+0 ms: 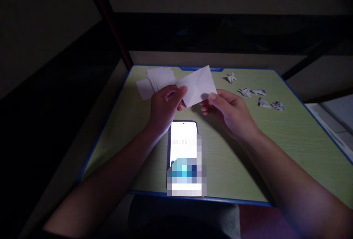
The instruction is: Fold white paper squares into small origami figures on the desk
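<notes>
A white sheet of paper (199, 84) is held up above the table, tilted with its right side higher. My left hand (165, 108) pinches its lower left corner, thumb on the near face. At the lower right corner, my right hand (231, 112) grips the same sheet between thumb and fingers. Faint crease lines show on the paper. Behind my left hand lies a loose stack of white paper sheets (162, 77), partly covered by that hand. Below both hands a lit phone (183, 150) rests on the table, with timer digits on its screen; part of it is blurred out.
Several small folded paper pieces (245, 92) lie at the table's back right, one paper piece (231, 78) farther back. The light green table (228, 172) has a blue rim. A dark wall band runs behind it, and pale flat objects (336, 114) stand beyond its right edge.
</notes>
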Demonstrator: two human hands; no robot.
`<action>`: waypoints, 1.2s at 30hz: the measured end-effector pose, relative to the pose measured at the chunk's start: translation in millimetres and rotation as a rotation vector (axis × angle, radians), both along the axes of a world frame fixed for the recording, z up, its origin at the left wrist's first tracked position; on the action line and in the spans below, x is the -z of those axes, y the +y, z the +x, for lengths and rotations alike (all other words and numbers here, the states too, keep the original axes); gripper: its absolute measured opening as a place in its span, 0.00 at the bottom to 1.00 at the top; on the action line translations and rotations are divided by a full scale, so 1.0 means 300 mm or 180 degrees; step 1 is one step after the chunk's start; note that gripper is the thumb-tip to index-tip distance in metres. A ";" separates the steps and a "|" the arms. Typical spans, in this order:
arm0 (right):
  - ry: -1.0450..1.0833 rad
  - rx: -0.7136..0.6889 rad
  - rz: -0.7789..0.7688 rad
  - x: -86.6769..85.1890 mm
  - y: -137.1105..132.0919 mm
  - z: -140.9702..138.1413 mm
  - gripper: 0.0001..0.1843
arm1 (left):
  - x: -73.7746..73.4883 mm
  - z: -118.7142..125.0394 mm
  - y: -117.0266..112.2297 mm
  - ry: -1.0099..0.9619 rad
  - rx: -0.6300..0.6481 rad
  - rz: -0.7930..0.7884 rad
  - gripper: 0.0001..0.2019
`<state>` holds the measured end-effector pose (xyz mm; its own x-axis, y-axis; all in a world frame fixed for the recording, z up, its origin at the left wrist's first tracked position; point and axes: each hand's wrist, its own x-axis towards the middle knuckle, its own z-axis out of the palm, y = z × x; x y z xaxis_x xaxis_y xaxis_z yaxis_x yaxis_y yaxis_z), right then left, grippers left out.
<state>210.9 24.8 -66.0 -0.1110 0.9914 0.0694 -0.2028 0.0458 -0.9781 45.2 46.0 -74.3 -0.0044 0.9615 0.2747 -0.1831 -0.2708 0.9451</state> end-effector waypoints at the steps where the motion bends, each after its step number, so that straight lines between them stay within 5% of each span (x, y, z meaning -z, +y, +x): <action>1: -0.0051 -0.0079 -0.0054 0.003 -0.002 -0.003 0.08 | 0.004 0.000 0.000 0.0033 0.0029 0.0039 0.14; 5: -0.0258 -0.0128 -0.0137 0.019 -0.006 -0.012 0.08 | 0.006 -0.001 0.000 0.0126 0.0050 0.0064 0.07; 9: -0.0477 -0.0218 0.0029 0.024 -0.007 -0.009 0.09 | -0.008 -0.005 -0.006 0.0179 -0.0070 0.0083 0.13; 26: -0.0441 -0.0013 0.0043 0.021 -0.011 -0.011 0.13 | 0.019 0.000 -0.006 0.0415 0.0296 0.0123 0.11; 36: -0.0779 0.0037 0.0085 0.027 -0.012 -0.004 0.15 | 0.004 0.003 -0.031 0.0639 0.0142 0.0119 0.13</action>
